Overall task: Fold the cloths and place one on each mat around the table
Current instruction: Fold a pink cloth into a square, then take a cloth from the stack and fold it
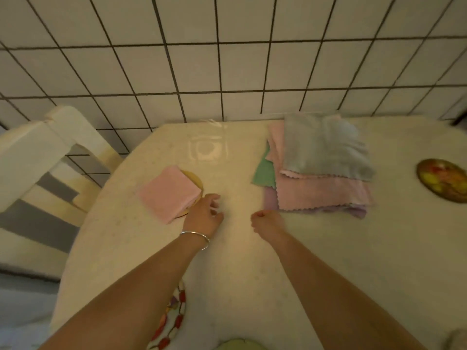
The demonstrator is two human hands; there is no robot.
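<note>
A: Where do the cloths stand right now?

B: One folded pink cloth (169, 193) lies on a round mat (196, 184) at centre left of the frame, covering most of it. The rest sit in a loose stack (321, 170) at upper right: grey on top, pink under it, green and lilac edges poking out.

A: And the hands?

B: The left hand (204, 215) hovers just beside the folded cloth's lower right corner, fingers loosely spread and holding nothing. The right hand (267, 223) is below the stack's lower left corner, fingers curled under — empty, as far as the blur lets me judge.

A: How will the next cloth handle?

B: Thin, light and limp, I'd judge — it will sag and drag its neighbours. Pinch the grey top sheet at a scalloped corner so only one layer comes away.

A: Any more mats?

B: A flowered one (443, 180) at far right and a patterned one (171, 322) at bottom centre, both bare on the table (240, 286).
</note>
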